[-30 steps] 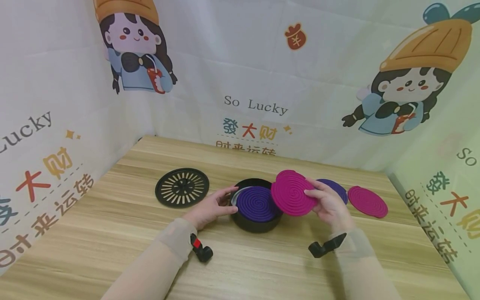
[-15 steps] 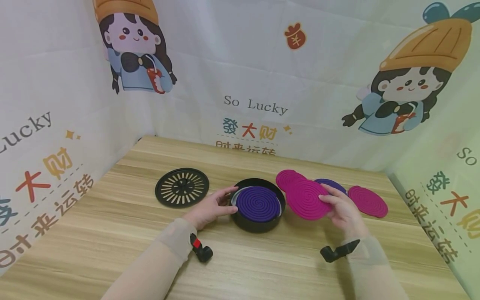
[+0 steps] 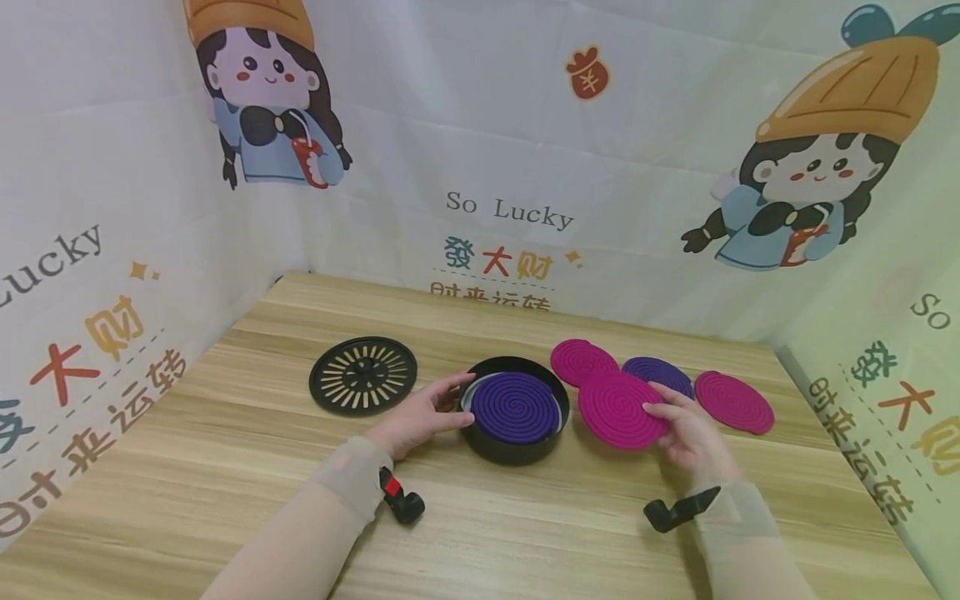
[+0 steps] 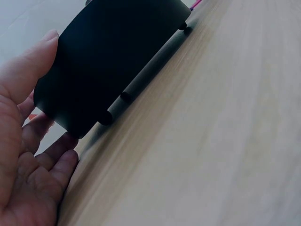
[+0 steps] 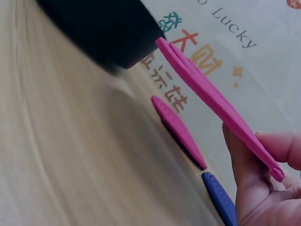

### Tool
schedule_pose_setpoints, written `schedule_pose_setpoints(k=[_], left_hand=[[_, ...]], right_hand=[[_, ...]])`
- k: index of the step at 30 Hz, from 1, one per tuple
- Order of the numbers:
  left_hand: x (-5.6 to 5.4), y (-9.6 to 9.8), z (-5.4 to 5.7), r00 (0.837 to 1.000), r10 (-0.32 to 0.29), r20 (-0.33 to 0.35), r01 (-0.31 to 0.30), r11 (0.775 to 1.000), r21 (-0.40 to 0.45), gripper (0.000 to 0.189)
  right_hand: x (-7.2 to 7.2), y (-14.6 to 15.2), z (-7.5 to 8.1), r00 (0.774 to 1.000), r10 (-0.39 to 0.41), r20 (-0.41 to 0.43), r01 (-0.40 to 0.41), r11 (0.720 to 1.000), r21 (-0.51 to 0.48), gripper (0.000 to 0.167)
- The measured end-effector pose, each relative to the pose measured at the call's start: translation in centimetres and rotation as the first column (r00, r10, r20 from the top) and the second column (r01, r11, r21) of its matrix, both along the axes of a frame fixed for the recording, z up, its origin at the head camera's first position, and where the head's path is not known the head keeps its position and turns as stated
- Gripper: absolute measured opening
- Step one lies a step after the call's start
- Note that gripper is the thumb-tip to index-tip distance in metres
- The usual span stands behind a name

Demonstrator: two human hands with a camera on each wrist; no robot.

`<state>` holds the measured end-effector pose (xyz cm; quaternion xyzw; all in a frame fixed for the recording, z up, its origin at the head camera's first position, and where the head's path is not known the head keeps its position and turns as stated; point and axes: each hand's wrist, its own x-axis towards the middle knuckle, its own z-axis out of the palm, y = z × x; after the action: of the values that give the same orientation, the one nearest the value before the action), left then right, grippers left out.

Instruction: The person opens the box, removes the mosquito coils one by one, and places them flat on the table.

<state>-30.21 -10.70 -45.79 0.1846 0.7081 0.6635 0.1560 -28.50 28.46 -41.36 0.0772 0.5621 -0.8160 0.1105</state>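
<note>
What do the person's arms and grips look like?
The left grip and right grip are ungloved. Each arm wears a sheer wrist wrap. The left wrist camera and right wrist camera are black with rounded ends; the left one has a red patch. No cables show.

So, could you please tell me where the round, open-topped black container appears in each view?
Head: black container, below and slightly right of centre.
Left wrist: black container, upper left, cropped by the top edge.
Right wrist: black container, upper left, likewise cropped.
Shared landmark: light wood-grain tabletop.
</note>
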Motion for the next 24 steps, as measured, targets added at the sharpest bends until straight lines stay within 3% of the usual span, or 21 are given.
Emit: schedule_pose_setpoints(k=[15, 24], left_hand=[[0.0, 0.1, 0.1, 1.0, 0.002, 0.006, -0.002, 1.0, -0.002, 0.075], [0.0, 0.0, -0.1, 1.0, -0.004, 0.008, 0.004, 1.0, -0.002, 0.075]], right_hand=[[-0.5, -1.3, -1.9, 1.0, -0.018, 0.026, 0.016, 0.998, 0.054, 0.034], [-0.5, -2.1, -2.1, 1.0, -0.001, 0.03, -0.004, 0.985, 0.172, 0.066]])
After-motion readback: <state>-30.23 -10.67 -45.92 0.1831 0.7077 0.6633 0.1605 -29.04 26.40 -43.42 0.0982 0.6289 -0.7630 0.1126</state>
